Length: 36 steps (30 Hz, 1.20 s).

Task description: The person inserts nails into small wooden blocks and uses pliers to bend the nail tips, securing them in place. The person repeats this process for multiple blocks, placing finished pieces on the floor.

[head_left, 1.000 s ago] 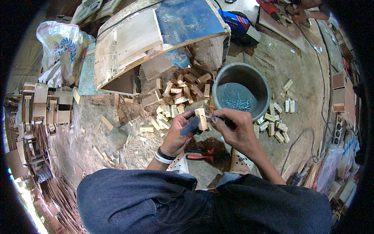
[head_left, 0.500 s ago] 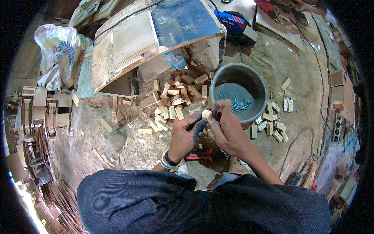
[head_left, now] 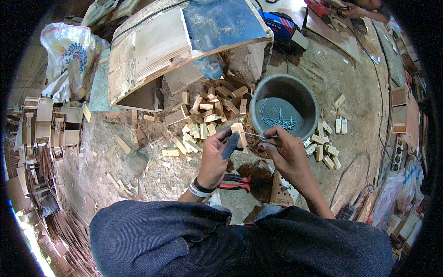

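Between the fingers and dark-wrapped thumb of my left hand (head_left: 216,153) is a small pale wooden block (head_left: 238,130), held upright. My right hand (head_left: 287,154) pinches a thin metal wire (head_left: 250,134) with a looped end; its other end meets the block's side. Whether it sits in a hole I cannot tell. Just beyond my right hand stands a round grey tub (head_left: 315,99) with several blue-green wire pieces (head_left: 281,121) in it. Beneath my hands, pliers (head_left: 236,186) with red and black handles lie between my feet.
Ahead lies a heap of wooden blocks (head_left: 217,104); more blocks (head_left: 319,138) lie right of the tub. A low wooden bench (head_left: 161,46) stands beyond the heap. At far right, another person's hand (head_left: 354,10) is near a red tool (head_left: 319,10). A cable (head_left: 355,159) curls across the floor.
My right hand has drawn away to the right from the block, so the looped wire now shows between them. My left hand has shifted slightly left, still holding the block.
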Each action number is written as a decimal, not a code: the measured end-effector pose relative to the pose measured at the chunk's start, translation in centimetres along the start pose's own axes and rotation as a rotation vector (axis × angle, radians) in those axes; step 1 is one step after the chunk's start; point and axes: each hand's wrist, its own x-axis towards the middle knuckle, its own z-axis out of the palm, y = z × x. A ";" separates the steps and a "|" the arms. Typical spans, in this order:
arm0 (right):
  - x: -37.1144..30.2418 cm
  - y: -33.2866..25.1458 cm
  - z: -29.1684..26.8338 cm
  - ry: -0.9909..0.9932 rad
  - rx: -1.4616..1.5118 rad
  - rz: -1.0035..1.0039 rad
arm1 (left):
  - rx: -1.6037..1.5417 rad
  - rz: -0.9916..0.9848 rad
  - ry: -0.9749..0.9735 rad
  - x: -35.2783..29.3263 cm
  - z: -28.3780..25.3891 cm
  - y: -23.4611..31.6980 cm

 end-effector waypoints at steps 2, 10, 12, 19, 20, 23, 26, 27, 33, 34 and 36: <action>0.0 -0.3 -0.1 0.003 -0.012 0.007 | 0.045 -0.008 -0.024 -0.1 0.1 0.2; 1.1 0.3 -0.2 0.025 -0.067 -0.031 | -0.030 -0.107 -0.112 -0.2 0.0 0.5; 1.0 0.2 -0.2 0.056 -0.163 -0.075 | 0.036 -0.097 -0.124 -0.2 -0.2 0.5; 0.6 0.1 -0.2 0.094 -0.111 -0.118 | 0.179 -0.040 -0.125 0.0 0.0 0.3; 0.6 0.3 -0.1 0.121 -0.125 -0.160 | 0.142 -0.031 -0.130 0.0 0.1 0.1; 0.3 0.7 0.3 0.149 -0.093 -0.150 | 0.044 0.014 -0.132 0.0 0.2 -0.3; 0.4 1.3 0.7 0.160 -0.006 -0.165 | 0.113 0.067 -0.101 -0.1 0.1 -0.5; 0.5 1.5 0.8 0.160 0.037 -0.181 | 0.200 0.098 -0.085 -0.2 0.0 -0.5; 0.3 1.2 0.9 0.130 0.130 -0.132 | 0.570 0.331 0.051 -0.6 0.3 0.5; 0.1 1.0 0.9 0.132 0.121 -0.113 | 0.641 0.320 0.093 -0.7 0.3 0.9; 0.0 0.9 0.7 0.104 0.134 -0.040 | 0.720 0.405 0.083 -1.0 0.4 1.4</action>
